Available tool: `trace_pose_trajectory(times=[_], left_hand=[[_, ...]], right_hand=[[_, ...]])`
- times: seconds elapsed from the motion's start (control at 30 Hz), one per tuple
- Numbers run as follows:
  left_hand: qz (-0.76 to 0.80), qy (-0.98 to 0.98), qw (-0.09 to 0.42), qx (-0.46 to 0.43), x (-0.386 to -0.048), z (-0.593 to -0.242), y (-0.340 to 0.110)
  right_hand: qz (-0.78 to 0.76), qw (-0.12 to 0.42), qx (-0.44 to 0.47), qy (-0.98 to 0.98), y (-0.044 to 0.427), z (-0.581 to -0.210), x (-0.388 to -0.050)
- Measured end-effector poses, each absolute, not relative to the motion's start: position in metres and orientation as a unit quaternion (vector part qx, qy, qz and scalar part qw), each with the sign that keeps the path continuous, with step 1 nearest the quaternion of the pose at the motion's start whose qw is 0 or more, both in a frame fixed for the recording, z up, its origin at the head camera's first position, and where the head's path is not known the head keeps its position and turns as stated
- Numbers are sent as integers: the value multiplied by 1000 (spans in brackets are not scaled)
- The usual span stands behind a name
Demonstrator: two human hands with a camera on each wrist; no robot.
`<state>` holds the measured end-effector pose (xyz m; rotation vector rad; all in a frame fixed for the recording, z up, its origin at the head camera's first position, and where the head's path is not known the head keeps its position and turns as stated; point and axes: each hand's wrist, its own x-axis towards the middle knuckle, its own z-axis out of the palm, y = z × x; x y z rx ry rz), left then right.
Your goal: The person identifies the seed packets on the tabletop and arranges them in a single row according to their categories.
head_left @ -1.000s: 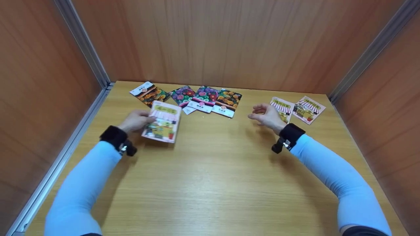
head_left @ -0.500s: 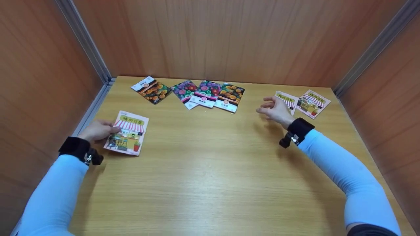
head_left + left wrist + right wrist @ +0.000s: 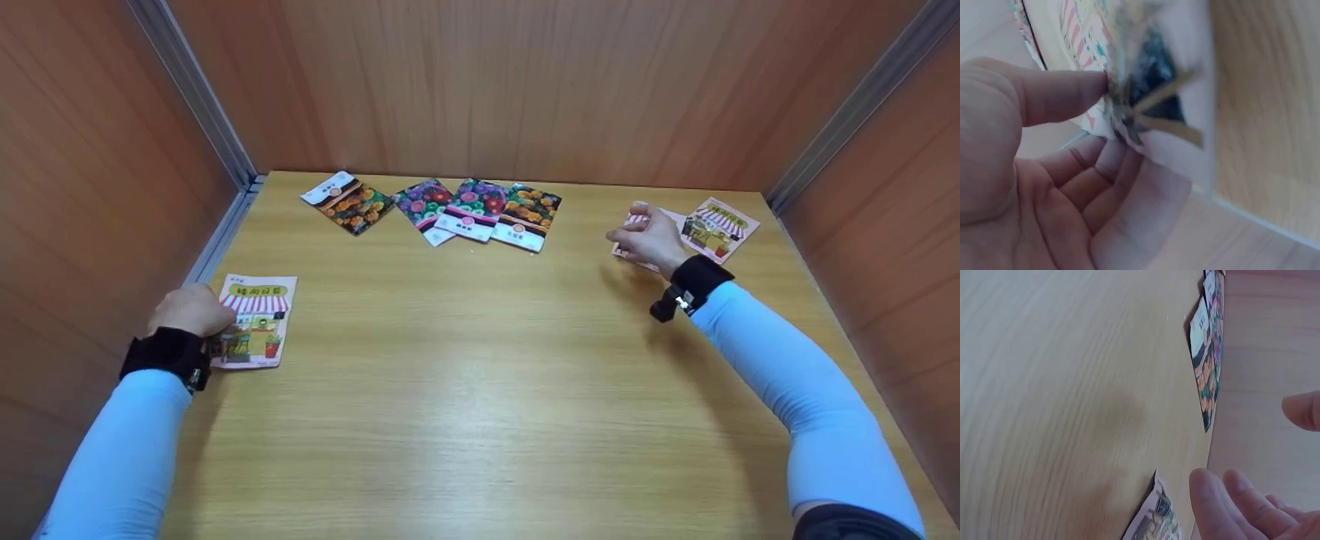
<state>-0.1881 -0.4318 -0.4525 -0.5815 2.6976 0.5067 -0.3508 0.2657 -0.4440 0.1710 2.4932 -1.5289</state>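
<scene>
Between left hand (image 3: 191,310) and right hand (image 3: 654,238) the table (image 3: 450,360) is free, with flower packets (image 3: 471,206) along its back.

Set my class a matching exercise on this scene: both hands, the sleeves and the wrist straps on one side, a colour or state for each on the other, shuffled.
Column one
1. Left hand
2. Sleeves
3. Right hand
4. Wrist straps

Column two
A. Holds nothing
B. Black
C. Pinches a packet
D. Light blue

Right pairs: 1-C, 2-D, 3-A, 4-B
</scene>
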Motion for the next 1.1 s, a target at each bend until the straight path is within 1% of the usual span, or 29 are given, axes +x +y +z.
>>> trace_pose_trajectory(times=[0.1, 0.27, 0.43, 0.6, 0.7, 0.8, 0.9, 1.1], left_hand=[[164, 945, 174, -225, -188, -456, -428], [134, 944, 171, -246, -191, -466, -437], [107, 946, 169, -254, -194, -473, -437], [65, 954, 161, -245, -198, -472, -429], [51, 957, 154, -241, -195, -469, -426], [42, 959, 146, -239, -193, -466, -422], [33, 963, 124, -236, -194, -464, -414], [33, 979, 34, -199, -202, -457, -384]], right_hand=[[-506, 95, 78, 854, 275, -444, -354], [-476, 80, 119, 868, 291, -448, -361], [-449, 73, 169, 874, 308, -451, -370], [-385, 42, 203, 899, 327, -451, -371], [-368, 40, 220, 902, 333, -452, -371], [-357, 50, 238, 902, 336, -456, -370], [-347, 55, 254, 901, 335, -460, -370], [-353, 56, 290, 888, 320, -462, -364]])
